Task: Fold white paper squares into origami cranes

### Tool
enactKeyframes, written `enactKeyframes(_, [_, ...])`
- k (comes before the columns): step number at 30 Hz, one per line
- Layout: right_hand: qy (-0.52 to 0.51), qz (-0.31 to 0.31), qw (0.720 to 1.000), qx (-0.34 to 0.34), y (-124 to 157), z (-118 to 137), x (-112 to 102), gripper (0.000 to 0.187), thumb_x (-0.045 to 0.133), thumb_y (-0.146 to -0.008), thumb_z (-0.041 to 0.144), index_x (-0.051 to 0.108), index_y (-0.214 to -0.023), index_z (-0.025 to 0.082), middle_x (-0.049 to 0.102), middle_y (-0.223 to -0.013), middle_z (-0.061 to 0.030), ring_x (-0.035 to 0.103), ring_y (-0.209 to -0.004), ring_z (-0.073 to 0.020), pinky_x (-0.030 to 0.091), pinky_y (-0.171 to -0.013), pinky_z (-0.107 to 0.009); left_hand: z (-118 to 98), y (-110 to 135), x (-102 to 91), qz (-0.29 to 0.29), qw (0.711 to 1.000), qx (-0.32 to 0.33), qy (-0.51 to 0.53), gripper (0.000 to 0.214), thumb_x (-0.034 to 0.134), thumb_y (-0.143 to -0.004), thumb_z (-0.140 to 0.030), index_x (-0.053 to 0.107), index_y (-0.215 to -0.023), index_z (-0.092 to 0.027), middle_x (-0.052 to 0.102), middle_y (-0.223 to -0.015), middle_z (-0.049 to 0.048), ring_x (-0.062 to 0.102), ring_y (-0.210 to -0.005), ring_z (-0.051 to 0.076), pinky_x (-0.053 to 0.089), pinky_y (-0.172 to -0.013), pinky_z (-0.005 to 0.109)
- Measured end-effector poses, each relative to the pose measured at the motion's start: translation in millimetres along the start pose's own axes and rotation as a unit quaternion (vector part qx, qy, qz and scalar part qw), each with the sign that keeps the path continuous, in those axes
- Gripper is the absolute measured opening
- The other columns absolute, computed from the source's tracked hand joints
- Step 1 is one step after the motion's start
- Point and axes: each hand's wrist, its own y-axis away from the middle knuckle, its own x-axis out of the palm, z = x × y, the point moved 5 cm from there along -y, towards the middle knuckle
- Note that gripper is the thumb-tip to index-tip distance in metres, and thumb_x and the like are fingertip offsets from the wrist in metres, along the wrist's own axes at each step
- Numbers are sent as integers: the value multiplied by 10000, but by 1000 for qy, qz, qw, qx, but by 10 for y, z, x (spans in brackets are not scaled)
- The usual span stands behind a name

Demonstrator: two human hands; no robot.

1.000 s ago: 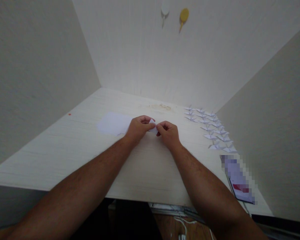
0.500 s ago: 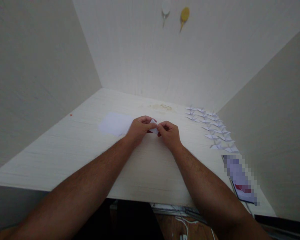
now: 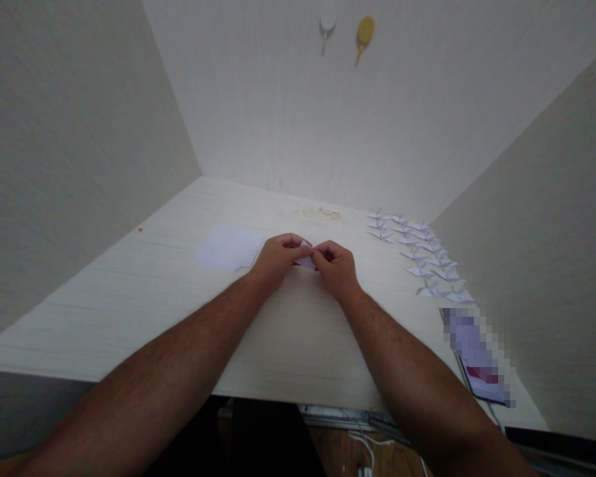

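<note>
Between my two hands, above the middle of the table, is a small folded piece of white paper (image 3: 305,263). My left hand (image 3: 282,257) is closed on its left side, thumb lying across it. My right hand (image 3: 334,262) pinches the paper's right edge between thumb and fingertips. The fingers cover much of the paper, so its exact folds are hidden. Just left of my left hand lies a stack of white paper sheets (image 3: 226,246), partly behind the wrist.
Several folded white paper cranes (image 3: 421,255) stand in rows on the right of the table (image 3: 129,298). A tablet-like device (image 3: 477,358), partly pixelated, lies at the right edge. Walls enclose three sides. Two hooks, one yellow (image 3: 365,30), hang on the back wall.
My fingertips have come slightly closer together over the folded paper, and less of its upper part shows. Both hands otherwise stay in place.
</note>
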Motion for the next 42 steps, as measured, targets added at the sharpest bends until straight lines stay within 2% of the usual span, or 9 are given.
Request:
enactKeyframes(16, [9, 5, 1000, -6, 12, 48, -5, 154, 614, -764, 308, 627, -672, 184, 577, -572, 26, 505, -536, -108, 396, -532, -236, 36, -22, -6, -11, 999, -21, 34, 186, 805, -536, -228, 649, -605, -152, 641, -654, 18, 555, -600, 115, 400, -595, 252])
enactKeyframes(23, [6, -1, 1000, 0, 7, 41, -12, 141, 609, -745, 284, 614, -644, 186, 573, -565, 28, 501, -534, -110, 400, -533, -237, 12, -6, 31, 22, 999, -29, 36, 288, 740, -672, -414, 673, -659, -134, 616, -622, 36, 534, -571, 132, 396, -566, 274])
enactKeyframes(26, [22, -11, 1000, -1, 2, 29, -22, 159, 616, -748, 307, 617, -645, 186, 563, -558, 30, 485, -532, -107, 389, -532, -237, 15, -11, 9, 25, 1000, -14, -4, 250, 811, -591, -337, 683, -676, -141, 637, -649, 20, 551, -597, 126, 409, -603, 266])
enactKeyframes(30, [17, -4, 1000, -4, 6, 34, -10, 164, 619, -747, 309, 610, -639, 185, 536, -544, 39, 447, -513, -97, 363, -516, -233, 28, -28, -29, 13, 998, 7, -65, 189, 801, -580, -285, 693, -663, -154, 653, -645, 13, 558, -596, 123, 410, -620, 265])
enactKeyframes(37, [40, 2, 999, -21, 11, 86, -4, 200, 621, -757, 316, 577, -607, 190, 490, -518, 48, 405, -503, -93, 328, -494, -232, 25, -5, -33, -34, 998, 13, -49, 146, 786, -536, -251, 676, -587, -171, 653, -622, 5, 542, -586, 116, 408, -616, 260])
enactKeyframes(42, [28, -2, 1000, 4, -13, 27, -2, 213, 638, -766, 342, 603, -622, 189, 557, -535, 30, 480, -505, -102, 377, -505, -237, -7, 0, -43, -48, 997, 19, -52, 164, 794, -547, -261, 673, -609, -171, 666, -643, 10, 542, -580, 113, 413, -597, 257])
